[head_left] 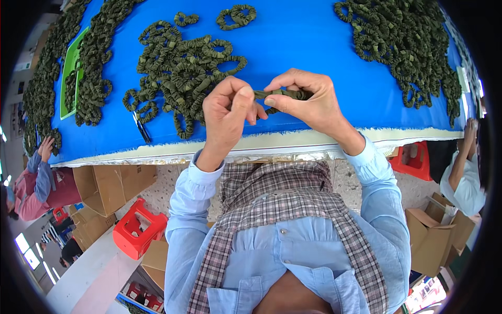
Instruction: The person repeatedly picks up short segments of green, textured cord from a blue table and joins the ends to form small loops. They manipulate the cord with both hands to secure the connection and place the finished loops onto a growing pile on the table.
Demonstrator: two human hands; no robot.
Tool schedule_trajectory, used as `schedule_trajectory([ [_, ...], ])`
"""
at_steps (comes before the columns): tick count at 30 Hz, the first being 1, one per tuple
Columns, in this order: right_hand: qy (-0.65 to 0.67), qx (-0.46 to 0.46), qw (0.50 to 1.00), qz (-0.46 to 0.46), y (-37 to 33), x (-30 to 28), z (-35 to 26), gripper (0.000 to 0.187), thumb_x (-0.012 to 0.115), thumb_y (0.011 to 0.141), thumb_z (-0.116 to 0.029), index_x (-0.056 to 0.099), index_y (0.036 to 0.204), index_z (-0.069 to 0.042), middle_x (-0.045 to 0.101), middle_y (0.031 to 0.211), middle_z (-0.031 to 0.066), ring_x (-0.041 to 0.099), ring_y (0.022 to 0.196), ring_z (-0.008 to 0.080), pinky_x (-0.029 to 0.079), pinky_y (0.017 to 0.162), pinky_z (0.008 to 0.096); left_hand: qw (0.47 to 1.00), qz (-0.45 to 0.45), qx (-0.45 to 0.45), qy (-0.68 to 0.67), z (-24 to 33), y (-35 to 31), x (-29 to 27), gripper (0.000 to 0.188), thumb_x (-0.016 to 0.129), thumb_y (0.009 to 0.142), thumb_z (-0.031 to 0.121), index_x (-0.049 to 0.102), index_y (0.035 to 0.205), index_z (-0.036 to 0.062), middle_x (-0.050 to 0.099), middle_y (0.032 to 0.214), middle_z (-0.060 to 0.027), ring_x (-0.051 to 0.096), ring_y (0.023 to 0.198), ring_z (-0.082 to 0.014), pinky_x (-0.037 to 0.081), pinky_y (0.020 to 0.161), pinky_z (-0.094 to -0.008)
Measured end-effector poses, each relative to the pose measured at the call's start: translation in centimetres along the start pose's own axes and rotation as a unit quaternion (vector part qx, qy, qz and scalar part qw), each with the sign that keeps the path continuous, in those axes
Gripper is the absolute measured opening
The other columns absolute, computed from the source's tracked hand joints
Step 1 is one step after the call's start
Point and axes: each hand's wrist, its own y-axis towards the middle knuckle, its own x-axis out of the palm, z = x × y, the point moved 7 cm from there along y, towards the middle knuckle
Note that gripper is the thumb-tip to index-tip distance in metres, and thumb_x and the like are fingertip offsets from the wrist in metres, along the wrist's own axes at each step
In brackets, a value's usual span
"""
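Between my two hands, just above the near edge of the blue table, is a dark green gathered fabric scrunchie (299, 94). My left hand (228, 102) pinches one end of it between thumb and forefinger. Thumb and fingers of my right hand (308, 99) close on it a short way to the right, and part of its ring is hidden behind them. A loose heap of like green scrunchies (180, 70) lies beyond and left of my left hand. Below that heap, a small dark tool with a pale tip (141, 128), perhaps thread snips, rests near the edge.
A larger scrunchie pile (402, 47) covers the table's far right. More lie at left around a bright green tray (67, 78). Red stools (138, 228) and cardboard boxes (116, 186) stand below the blue tabletop (293, 42). Other people (44, 183) sit at both sides.
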Motion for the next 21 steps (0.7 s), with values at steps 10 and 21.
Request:
schedule_trajectory([
  [10,0.142,0.033,0.988,-0.049,0.2,0.3,0.1,0.020,0.069,0.083,-0.005,0.062,0.100,0.002,0.064,0.082,0.0040,0.060,0.073,0.0075,0.048,0.062,0.0223,0.988,0.009,-0.054,-0.141,-2.0,-0.4,-0.4,0.021,0.049,0.099,0.023,0.052,0.092,0.0035,0.054,0.060,-0.0035,0.056,0.055,-0.0121,0.057,0.067,-0.0360],
  [21,-0.003,-0.019,1.000,-0.025,-0.1,0.1,-0.9,0.032,0.069,0.084,-0.009,0.054,0.111,0.000,0.061,0.080,0.0067,0.063,0.073,0.0138,0.050,0.064,0.0268,0.995,-0.079,-0.047,-0.024,-2.1,0.2,1.9,0.027,0.053,0.097,0.030,0.046,0.095,0.0037,0.056,0.076,-0.0040,0.056,0.065,-0.0096,0.050,0.061,-0.0248],
])
